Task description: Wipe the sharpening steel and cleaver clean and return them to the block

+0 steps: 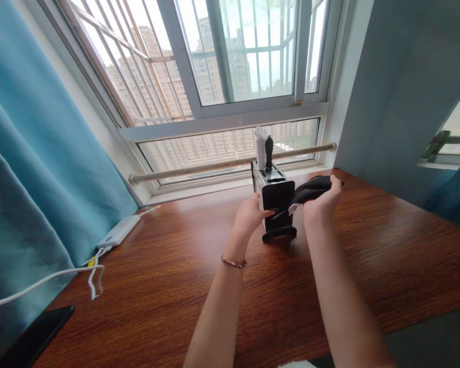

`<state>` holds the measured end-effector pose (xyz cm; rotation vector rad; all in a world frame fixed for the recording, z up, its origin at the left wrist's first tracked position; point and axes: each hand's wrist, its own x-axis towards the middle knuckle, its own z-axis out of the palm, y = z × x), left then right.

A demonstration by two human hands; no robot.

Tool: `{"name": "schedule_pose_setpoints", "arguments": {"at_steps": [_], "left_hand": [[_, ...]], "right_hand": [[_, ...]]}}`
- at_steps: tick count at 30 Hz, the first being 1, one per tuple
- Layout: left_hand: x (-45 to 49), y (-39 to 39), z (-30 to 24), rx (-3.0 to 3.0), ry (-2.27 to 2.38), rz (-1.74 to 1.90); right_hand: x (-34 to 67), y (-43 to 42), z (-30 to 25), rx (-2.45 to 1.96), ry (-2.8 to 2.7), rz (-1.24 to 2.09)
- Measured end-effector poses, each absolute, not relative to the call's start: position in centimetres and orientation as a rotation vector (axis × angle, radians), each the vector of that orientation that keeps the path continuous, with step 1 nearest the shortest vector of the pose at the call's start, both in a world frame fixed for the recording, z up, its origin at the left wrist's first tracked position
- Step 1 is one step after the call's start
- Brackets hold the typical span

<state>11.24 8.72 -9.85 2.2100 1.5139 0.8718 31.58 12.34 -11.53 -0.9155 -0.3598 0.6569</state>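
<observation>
A black and silver knife block (274, 197) stands upright on the wooden table (168, 286), with a white handle (259, 147) and a black handle (269, 151) sticking out of its top. My left hand (248, 215) grips the block's left front side, fingers wrapped on it. My right hand (322, 200) is closed on a black cloth (310, 189) that is pressed against the block's right side.
A white power strip (118, 231) lies at the table's left edge, with a white cable (49, 278) trailing off it. A dark phone (34, 337) lies at the near left corner. Blue curtain (34, 168) hangs left; window and rail behind.
</observation>
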Motion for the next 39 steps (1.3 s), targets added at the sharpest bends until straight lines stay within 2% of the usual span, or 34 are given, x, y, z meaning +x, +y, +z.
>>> {"name": "schedule_pose_setpoints", "arguments": {"at_steps": [6,12,15,19,23,26,30,39], "left_hand": [[10.6,8.3,-8.8,2.222,1.621,0.764],[10.5,7.5,-7.1,2.217,1.772,1.117],[11.3,7.8,-5.3,2.343,1.771,1.258],[13.4,10.4,-1.6,2.582,1.725,1.257],[16.0,13.8,1.0,2.633,1.804,1.038],[17.7,15.2,1.1,2.663,1.995,0.949],[19.0,15.8,0.3,2.552,2.195,1.001],[19.6,16.5,0.7,2.395,2.247,1.186]], "right_hand": [[34.3,10.0,-17.8,-0.795,-0.225,0.983],[36.3,9.9,-22.0,-0.662,-0.226,1.208],[36.4,10.6,-22.5,-0.602,-0.233,1.272],[36.4,11.4,-22.8,-0.568,-0.205,1.296],[36.3,11.7,-23.0,-0.543,-0.186,1.318],[36.4,11.8,-23.0,-0.528,-0.174,1.328],[36.5,12.0,-23.2,-0.521,-0.152,1.322],[36.7,12.1,-23.2,-0.521,-0.131,1.316]]}}
